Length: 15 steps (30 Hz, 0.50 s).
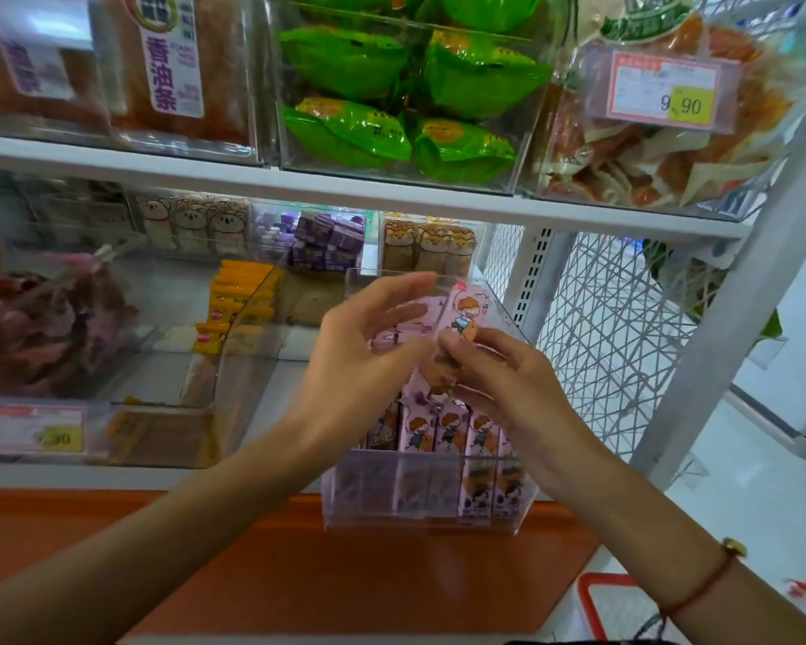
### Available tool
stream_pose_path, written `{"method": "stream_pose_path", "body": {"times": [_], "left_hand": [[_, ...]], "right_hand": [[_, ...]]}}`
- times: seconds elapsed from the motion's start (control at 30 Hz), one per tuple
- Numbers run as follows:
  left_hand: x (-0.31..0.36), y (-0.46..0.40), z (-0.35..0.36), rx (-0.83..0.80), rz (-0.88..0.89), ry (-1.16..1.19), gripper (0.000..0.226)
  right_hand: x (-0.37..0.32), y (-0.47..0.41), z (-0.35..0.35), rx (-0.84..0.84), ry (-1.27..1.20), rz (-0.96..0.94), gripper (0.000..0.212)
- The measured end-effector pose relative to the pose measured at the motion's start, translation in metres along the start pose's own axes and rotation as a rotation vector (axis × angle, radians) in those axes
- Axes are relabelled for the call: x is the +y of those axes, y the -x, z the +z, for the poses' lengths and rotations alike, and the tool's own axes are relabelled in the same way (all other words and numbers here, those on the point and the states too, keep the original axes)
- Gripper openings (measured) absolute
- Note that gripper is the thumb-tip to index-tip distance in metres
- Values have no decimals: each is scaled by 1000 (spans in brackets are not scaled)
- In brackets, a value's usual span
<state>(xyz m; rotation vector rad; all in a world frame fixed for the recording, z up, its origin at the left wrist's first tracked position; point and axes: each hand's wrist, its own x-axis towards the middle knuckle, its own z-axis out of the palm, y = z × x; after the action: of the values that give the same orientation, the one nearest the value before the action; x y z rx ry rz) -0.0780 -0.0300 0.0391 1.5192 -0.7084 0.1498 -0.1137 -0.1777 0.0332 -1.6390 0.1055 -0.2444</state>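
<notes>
R grip [499,379] is pinching a pink snack pkt [464,314] just above the clear acrylic bin [368,505]. L grip [364,346] is hovering beside the pkt, fingers loose, holding nothing. Should be lowering the pkt upright into the bin, behind its front row of pkts [452,435], print facing fwd. Pkt is looking slim & glossy, w/ a cartoon kid.

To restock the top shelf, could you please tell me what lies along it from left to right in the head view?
Brown fried-dough packs → green packets → orange-and-white snack packs.
</notes>
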Motion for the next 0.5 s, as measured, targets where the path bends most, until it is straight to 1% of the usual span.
{"method": "stream_pose_path", "body": {"times": [0.1,0.17,0.3,0.43,0.47,0.5], "left_hand": [[-8,6,1,-96,-7,-212,57],[-11,7,-1,-97,16,-291,61],[-11,9,-3,-69,44,-310,55],[-11,10,0,-37,50,-329,38],[-12,10,0,-32,38,-340,34],[-13,9,0,-28,35,-369,32]], "right_hand": [[1,-1,2,-8,-103,58,50],[1,0,4,-20,-132,63,48],[2,-3,3,-14,-175,57,44],[-1,-4,-2,-130,-330,25,21],[-1,-4,-4,-124,-326,4,23],[-1,-4,-4,-98,-296,-20,29]]}}
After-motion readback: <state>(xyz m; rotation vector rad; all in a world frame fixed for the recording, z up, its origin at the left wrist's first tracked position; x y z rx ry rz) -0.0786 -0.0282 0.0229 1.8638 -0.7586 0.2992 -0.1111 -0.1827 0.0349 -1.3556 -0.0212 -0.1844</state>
